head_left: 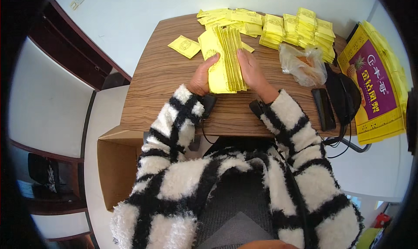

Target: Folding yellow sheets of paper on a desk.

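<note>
Between my two hands a thick stack of flat yellow packets (pixel 223 62) is held upright on edge over the wooden table. My left hand (pixel 203 76) grips its left face, thumb laid across the front packet. Against the stack's right side presses my right hand (pixel 254 73), fingers mostly hidden behind it. A single yellow packet (pixel 184 46) lies flat just left of the stack. Behind it is a loose spread of yellow packets (pixel 230 17), and to the right of that stand several neat piles of packets (pixel 300 27).
On the table's (pixel 161 88) right side lie a crumpled clear plastic bag (pixel 303 66), a black phone (pixel 323 109) and a black bag (pixel 344 96) with cables. A yellow and purple box (pixel 370 81) stands at the right edge. An open cardboard box (pixel 114 162) sits below, left.
</note>
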Action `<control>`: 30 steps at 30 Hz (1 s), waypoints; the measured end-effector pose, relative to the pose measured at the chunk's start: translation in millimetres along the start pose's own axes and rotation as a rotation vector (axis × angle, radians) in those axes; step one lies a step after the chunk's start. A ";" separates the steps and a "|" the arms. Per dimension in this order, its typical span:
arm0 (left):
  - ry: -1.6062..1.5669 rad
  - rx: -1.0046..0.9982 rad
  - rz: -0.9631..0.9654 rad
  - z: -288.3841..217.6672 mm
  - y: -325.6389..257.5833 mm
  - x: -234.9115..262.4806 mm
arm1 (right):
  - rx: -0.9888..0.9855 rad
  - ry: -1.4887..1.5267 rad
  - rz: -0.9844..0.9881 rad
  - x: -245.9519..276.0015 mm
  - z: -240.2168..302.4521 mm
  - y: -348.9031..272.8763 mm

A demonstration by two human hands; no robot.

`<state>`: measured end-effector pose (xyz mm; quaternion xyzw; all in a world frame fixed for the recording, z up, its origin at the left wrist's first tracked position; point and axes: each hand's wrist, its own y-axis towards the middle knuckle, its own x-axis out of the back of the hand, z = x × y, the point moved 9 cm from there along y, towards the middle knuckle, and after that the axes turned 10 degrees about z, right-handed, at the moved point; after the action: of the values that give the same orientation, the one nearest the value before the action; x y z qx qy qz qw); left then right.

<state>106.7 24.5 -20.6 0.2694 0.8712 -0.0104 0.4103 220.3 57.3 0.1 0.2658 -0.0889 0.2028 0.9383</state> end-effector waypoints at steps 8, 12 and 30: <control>-0.029 -0.049 -0.007 -17.9 -17.2 -2.9 | 0.102 -0.359 -0.149 9.3 80.8 1.0; -0.098 -0.035 0.016 -14.0 -22.7 3.6 | 0.118 -0.479 0.044 -35.0 78.8 1.6; -0.138 -0.066 0.068 1.7 1.5 13.5 | 0.012 -0.531 0.119 0.0 76.5 -16.1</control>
<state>101.7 31.6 -31.2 0.2836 0.8310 0.0136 0.4784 222.7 3.9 57.1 0.3096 -0.3462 0.1813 0.8668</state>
